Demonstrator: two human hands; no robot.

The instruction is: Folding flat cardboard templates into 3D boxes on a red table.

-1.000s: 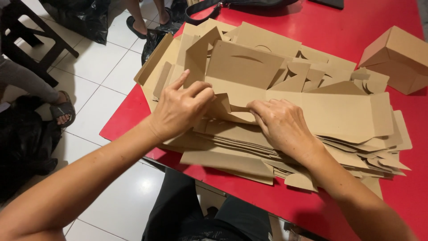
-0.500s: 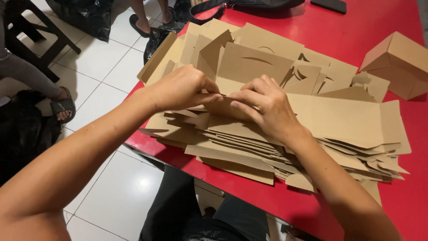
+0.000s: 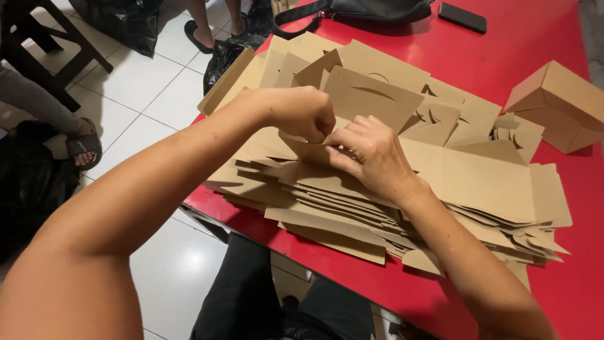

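A thick stack of flat brown cardboard box blanks [image 3: 352, 208] lies on a red table [image 3: 528, 38]. The top blank [image 3: 478, 179] is partly lifted, one panel [image 3: 371, 101] standing up behind my hands. My left hand [image 3: 302, 113] pinches a flap of this top blank at its left end, fingers curled shut on the card. My right hand [image 3: 374, 157] presses on and grips the same flap just to the right, touching my left hand's fingertips.
A folded brown cardboard box [image 3: 560, 104] stands at the table's right edge. A black phone [image 3: 462, 17] and a dark bag [image 3: 371, 9] lie at the far side. Black plastic bags [image 3: 119, 19], a dark stool [image 3: 38, 44] and other people's feet [image 3: 82, 145] are on the white tiled floor to the left.
Both hands have come together on the top blank's left flap. A panel of the blank has risen upright behind them.
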